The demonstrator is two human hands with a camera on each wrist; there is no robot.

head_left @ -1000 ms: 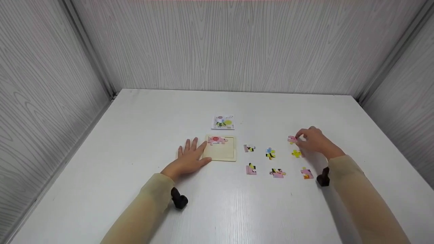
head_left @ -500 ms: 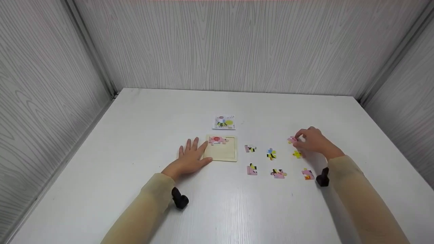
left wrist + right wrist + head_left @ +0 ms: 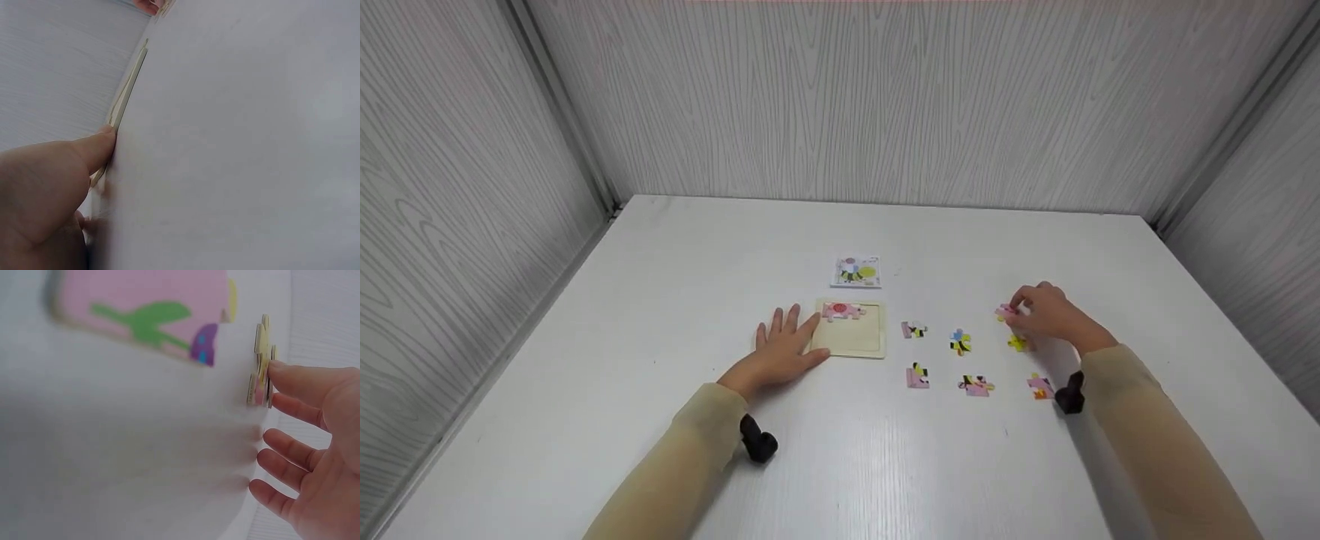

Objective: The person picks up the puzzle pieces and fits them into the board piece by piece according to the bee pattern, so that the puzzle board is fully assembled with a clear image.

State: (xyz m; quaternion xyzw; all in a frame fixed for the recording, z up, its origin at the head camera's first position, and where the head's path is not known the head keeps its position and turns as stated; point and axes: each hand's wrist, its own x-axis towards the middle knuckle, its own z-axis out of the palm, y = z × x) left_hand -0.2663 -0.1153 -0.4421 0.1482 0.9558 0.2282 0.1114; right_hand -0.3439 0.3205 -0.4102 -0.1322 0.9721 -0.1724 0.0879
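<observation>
My left hand [image 3: 782,354] lies with fingers spread on the table, thumb and forefinger at the left edge of a square wooden puzzle tray [image 3: 847,349]. In the left wrist view, the thumb [image 3: 98,147] presses against the tray's side. Pink puzzle pieces [image 3: 844,310] with a red circle fill the tray's top left. At the upper right, my right hand [image 3: 1054,313] pinches a pink puzzle piece [image 3: 1003,312] between thumb and forefinger. The other fingers [image 3: 275,464] reach down toward the table. Just below sits a yellow piece [image 3: 1017,343], partly covered by the hand.
Behind the tray lies a picture card [image 3: 856,272] with a bee. Loose pieces spread right of the tray: a bee piece [image 3: 960,342], pink-edged ones [image 3: 917,376] and a pink-orange one [image 3: 1040,387]. A pink piece with a green stem [image 3: 152,318] looms in the right wrist view.
My right hand has shifted very slightly toward me and to the left, fingers still on the pink piece. The left hand has kept its place beside the tray.
</observation>
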